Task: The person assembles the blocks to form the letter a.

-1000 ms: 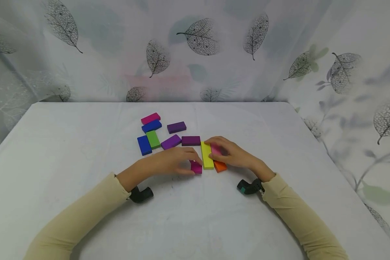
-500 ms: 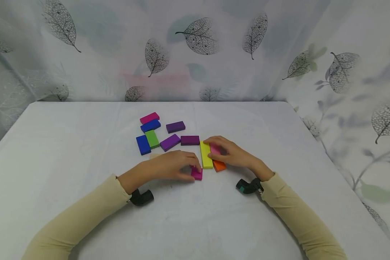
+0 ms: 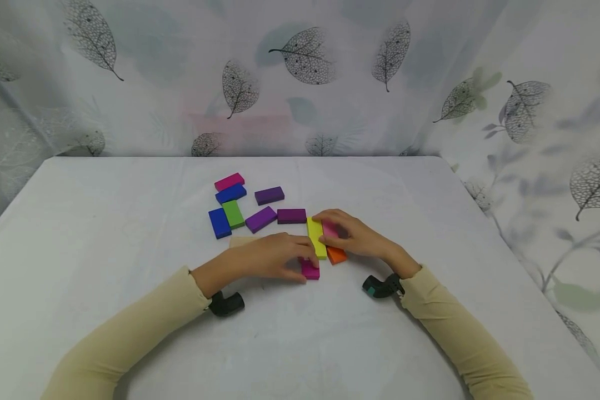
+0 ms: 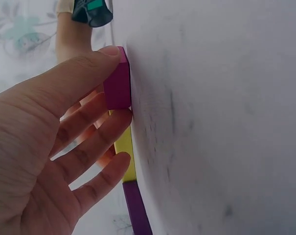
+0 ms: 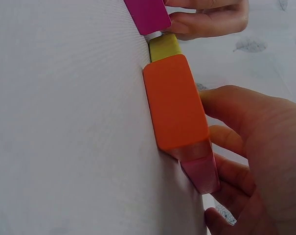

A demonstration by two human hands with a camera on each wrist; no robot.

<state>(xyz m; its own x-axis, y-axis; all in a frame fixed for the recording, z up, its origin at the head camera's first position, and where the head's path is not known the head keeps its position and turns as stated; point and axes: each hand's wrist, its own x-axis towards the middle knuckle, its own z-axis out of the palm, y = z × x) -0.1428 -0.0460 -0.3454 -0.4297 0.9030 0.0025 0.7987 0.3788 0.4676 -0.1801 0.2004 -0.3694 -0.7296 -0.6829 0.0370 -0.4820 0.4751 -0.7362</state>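
With thumb and fingers, the left hand (image 3: pixel 275 255) (image 4: pixel 64 122) pinches a magenta block (image 3: pixel 310 270) (image 4: pixel 117 85) (image 5: pixel 150 14) lying near the front end of the yellow block (image 3: pixel 316 239) (image 4: pixel 124 152) (image 5: pixel 165 47). My right hand (image 3: pixel 355 236) (image 5: pixel 250 142) rests with bent fingers over the yellow block and a pink block (image 3: pixel 330 229) (image 5: pixel 202 174), holding them. An orange block (image 3: pixel 336 255) (image 5: pixel 177 103) sits at the pink block's front end, beside the yellow one. Partly behind the left hand lies a pale block (image 3: pixel 241 241).
A dark purple block (image 3: pixel 291 216) (image 4: pixel 137 208) touches the yellow block's far left corner. Left of it are a violet block (image 3: pixel 261 219), a green block (image 3: pixel 233 214) and two blue blocks, with another purple block (image 3: pixel 269 195) and a crimson block (image 3: pixel 229 182) behind.
The left hand has moved the magenta block toward the table's front and then right, from beside the yellow block to its front end. More of the pale block shows. The right hand stays in place.
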